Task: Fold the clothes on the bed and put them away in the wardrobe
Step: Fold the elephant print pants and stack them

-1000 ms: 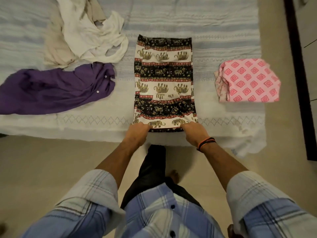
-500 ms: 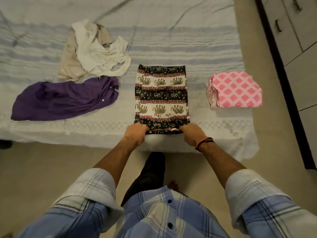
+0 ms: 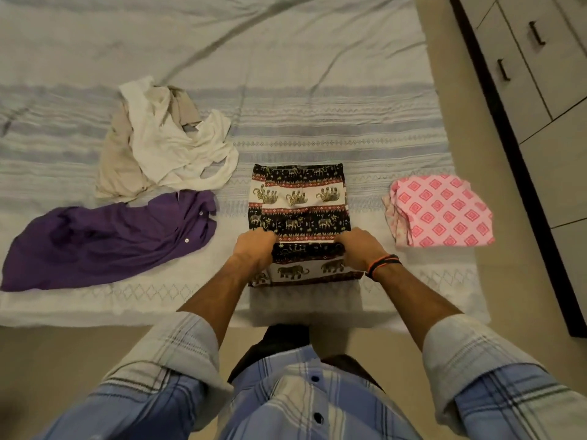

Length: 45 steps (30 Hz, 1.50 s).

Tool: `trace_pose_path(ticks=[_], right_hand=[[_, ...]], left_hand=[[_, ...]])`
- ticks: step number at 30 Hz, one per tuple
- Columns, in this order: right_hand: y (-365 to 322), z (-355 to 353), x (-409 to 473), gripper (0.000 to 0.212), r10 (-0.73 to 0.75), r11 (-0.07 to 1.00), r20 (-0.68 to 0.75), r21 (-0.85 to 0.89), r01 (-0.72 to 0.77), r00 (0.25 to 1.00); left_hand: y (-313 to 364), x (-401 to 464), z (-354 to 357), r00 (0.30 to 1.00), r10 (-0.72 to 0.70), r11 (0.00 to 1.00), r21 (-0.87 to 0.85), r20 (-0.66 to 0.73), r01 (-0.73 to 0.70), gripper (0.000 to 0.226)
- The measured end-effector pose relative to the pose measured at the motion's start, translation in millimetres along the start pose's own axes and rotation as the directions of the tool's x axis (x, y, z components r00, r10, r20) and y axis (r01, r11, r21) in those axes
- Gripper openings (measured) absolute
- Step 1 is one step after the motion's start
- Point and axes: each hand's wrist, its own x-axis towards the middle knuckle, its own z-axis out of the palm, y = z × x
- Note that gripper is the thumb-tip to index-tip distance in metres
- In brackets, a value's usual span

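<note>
Black-and-cream elephant-print cloth (image 3: 298, 214) lies at the near edge of the bed (image 3: 317, 90), straight ahead, and both hands grip its near hem. The left hand (image 3: 255, 249) pinches the left corner with curled fingers; the right hand (image 3: 360, 250), with a band at the wrist, pinches the right corner. The hem is lifted and carried partway toward the far end, so a fold is under way.

To do this fold well, I judge that both corners should travel level and at the same pace, so the lifted edge stays square to the sides. The near hem ought to land flush on the far hem, not short of it or past it. Thin printed fabric like this will likely slide and bunch, so a flat press along the new crease after release should help. The risk is a skewed edge, which would make a lopsided stack for the wardrobe (image 3: 540, 58), whose handled doors stand at the far right.

Counting near to far: one elephant-print piece in hand; one purple shirt (image 3: 104, 239) to its left, unfolded; one pink diamond-print piece (image 3: 441, 214) to its right, already folded; and farther left, a crumpled pale heap (image 3: 165, 147) that looks like two garments, one white and one beige, though I cannot tell for sure.
</note>
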Motion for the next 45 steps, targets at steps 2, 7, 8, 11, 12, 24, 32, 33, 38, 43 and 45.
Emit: trace_pose_path(ticks=[2,7,8,11,12,24,32,33,38,43,45], right_hand=[[0,-9,16,0.041,0.026,1.0,0.017,0.013,-0.027,1.0],[3,-28,49,0.037,0.062,0.998,0.038,0.018,-0.063,0.997],[4,-30,55,0.037,0.061,0.998,0.041,0.024,-0.062,0.997],[10,-39,79,0.033,0.061,0.997,0.061,0.04,-0.064,0.996],[11,-41,87,0.033,0.061,0.997,0.056,0.037,-0.063,0.997],[18,-46,168,0.043,0.031,0.99,-0.043,-0.137,-0.037,0.999],[10,40,151,0.056,-0.014,0.999,0.299,-0.028,0.023,0.954],[11,53,149,0.064,-0.013,0.999,0.322,-0.038,0.027,0.946],[12,102,138,0.088,0.006,0.99,0.36,-0.134,0.046,0.933],[13,127,140,0.084,0.008,0.984,0.275,-0.172,0.041,0.961],[16,131,144,0.083,-0.021,0.983,0.255,-0.17,0.066,0.967]], left_hand=[[-8,18,-11,1.0,0.009,1.0,0.0,0.014,-0.009,0.035],[-19,54,-26,0.999,0.026,0.999,-0.03,0.022,-0.026,0.028],[-20,61,-29,0.999,0.032,0.999,-0.038,0.022,-0.031,0.027],[-25,86,-34,0.999,0.032,0.998,-0.057,0.026,-0.031,0.025],[-27,94,-36,0.999,0.032,0.998,-0.054,0.029,-0.03,0.024],[-49,170,-32,1.0,-0.029,0.981,-0.191,0.001,0.028,0.043],[-20,144,62,0.973,0.03,0.968,-0.248,0.228,0.028,0.062],[-17,140,76,0.967,0.039,0.97,-0.244,0.252,0.024,0.068],[-2,127,119,0.949,0.018,0.994,-0.109,0.315,0.017,0.097],[3,130,144,0.967,-0.003,0.997,-0.076,0.254,0.023,0.1],[2,132,147,0.972,0.005,0.997,-0.074,0.235,0.013,0.1]])
